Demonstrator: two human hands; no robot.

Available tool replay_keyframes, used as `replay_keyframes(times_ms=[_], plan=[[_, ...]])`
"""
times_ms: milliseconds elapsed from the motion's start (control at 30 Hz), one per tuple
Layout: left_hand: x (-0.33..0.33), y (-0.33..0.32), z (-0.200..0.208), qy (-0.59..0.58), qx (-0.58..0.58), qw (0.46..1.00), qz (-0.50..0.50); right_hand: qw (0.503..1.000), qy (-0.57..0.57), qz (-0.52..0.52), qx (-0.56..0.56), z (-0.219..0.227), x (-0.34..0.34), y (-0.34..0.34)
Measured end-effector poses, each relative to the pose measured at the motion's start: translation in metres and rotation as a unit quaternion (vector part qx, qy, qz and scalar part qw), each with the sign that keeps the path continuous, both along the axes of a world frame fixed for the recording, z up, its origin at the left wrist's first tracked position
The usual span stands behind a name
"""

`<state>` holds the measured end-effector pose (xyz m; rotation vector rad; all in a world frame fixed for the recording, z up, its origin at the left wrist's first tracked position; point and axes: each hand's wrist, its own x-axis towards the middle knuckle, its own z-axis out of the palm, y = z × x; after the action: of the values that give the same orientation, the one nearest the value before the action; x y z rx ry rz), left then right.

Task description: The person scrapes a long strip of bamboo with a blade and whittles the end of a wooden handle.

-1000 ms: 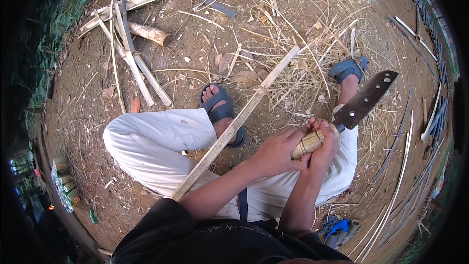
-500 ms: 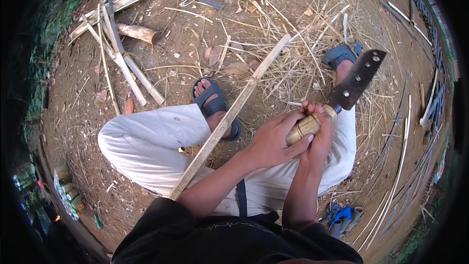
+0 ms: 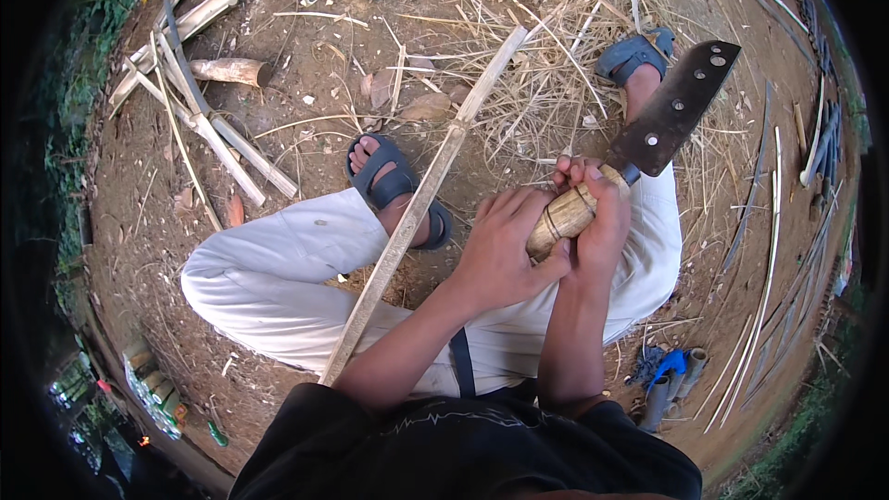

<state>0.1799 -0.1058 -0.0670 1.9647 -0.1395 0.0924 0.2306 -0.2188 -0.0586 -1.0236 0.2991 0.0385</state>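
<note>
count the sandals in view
2: one sandal is on the left foot, partly hidden behind the long pale strip; the other is on the right foot, beyond the knife blade. No others show.

Short log (image 3: 230, 72) there at upper left, split pale strips (image 3: 227, 159) just below it, dry straw (image 3: 546, 120) sprawling across the upper middle, and over at lower right, bright blue scrap (image 3: 669, 366) beside tubes (image 3: 656, 403)!

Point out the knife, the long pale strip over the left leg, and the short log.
Knife (image 3: 667, 120): head view, on the dark blade.
Long pale strip (image 3: 417, 206): head view, about midway along its length.
Short log (image 3: 227, 71): head view, on its side.
</note>
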Motion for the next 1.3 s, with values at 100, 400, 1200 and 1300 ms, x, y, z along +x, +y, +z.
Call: replay_keyframes(times_ms=[100, 400, 1200, 1300], plan=[[0.004, 0.002, 0.005, 0.042, -0.071, 0.997, 0.000, 0.999, -0.037, 0.007, 0.004, 0.000, 0.000, 0.004], [-0.004, -0.006, 0.007, 0.096, -0.141, 0.985, 0.017, 0.992, -0.071, -0.040, -0.091, 0.006, -0.016, 0.010], [-0.094, 0.144, -0.022, 0.608, -0.188, 0.770, 0.050, 0.961, -0.044, 0.215, -0.170, -0.030, -0.063, -0.011], [-0.081, 0.137, -0.008, 0.606, -0.251, 0.748, 0.100, 0.928, -0.122, 0.252, -0.245, -0.037, -0.064, -0.014]])
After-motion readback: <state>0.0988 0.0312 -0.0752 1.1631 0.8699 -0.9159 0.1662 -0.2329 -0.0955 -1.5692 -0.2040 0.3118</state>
